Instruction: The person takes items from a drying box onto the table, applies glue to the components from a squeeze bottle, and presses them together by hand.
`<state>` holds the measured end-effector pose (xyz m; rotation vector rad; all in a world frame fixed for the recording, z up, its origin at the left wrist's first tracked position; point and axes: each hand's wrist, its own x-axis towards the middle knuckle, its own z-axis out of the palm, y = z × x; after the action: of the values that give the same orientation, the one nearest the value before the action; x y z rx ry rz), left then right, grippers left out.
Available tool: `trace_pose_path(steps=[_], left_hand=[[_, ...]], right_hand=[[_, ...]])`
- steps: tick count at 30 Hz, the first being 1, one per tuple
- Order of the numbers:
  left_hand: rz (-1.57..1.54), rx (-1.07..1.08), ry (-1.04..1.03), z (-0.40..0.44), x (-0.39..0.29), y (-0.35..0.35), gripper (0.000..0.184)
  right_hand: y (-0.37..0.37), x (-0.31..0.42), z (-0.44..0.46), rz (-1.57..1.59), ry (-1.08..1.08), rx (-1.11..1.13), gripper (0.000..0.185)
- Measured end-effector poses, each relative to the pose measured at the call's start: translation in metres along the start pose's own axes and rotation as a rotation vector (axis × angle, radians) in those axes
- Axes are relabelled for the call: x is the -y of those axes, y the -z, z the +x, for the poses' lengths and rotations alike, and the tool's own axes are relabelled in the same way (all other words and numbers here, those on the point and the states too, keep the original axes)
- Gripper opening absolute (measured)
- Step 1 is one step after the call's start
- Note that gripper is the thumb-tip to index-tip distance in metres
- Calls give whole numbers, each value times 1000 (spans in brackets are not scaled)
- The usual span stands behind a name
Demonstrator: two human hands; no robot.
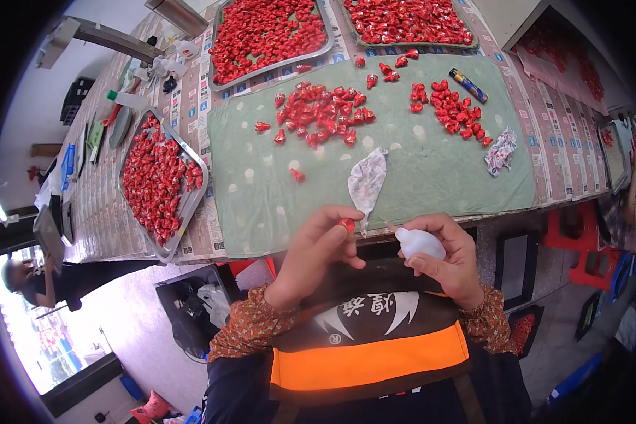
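Between the fingertips of my left hand [316,249] is a small glossy red piece [347,225], held just over the table's front edge. My right hand [451,256] wraps around a white squeeze bulb [422,244], whose thin tip points left toward the red piece without touching it. A crumpled white patterned cloth [368,179] lies just beyond my hands on the green dotted mat [251,205]. Farther back on the mat are a loose pile of red pieces [321,113] and a smaller pile [456,109] to its right. One red piece [297,174] lies alone.
Metal trays full of red pieces stand at the left [164,233] and at the back [325,44]. A dark printed tube [468,85] and a crumpled cloth [502,151] lie on the mat's right side. Another person [41,279] is at far left, red stools [579,244] at right.
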<state>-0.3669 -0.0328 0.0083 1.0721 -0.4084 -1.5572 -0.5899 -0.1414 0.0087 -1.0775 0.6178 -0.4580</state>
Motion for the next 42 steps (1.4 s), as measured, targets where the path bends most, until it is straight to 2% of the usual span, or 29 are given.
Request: trace_pose_path(steps=[5,9,11,13,15,19,42], left_hand=[[-255,51,38,3,9,2,30],[-457,90,73,4,15,-3,30],[-474,115,82,4,18,-3,29],[-492,139,89,4,21,-2,29],[-609,155,104,5,24,-3,27],[-625,153,122,3,25,-5,25],[-655,234,145,5,33,-2,26]], right_hand=[[-2,0,-2,-111,65,22,41],[-3,2,-5,-291,236,12,42],[-3,2,-5,-371,280,17,42],[-4,2,-3,-483,448,19,39],[-7,6,-3,-513,473,29,38],[-13,5,0,-580,588,-5,39],[-16,6,2,-697,635,-3,39]])
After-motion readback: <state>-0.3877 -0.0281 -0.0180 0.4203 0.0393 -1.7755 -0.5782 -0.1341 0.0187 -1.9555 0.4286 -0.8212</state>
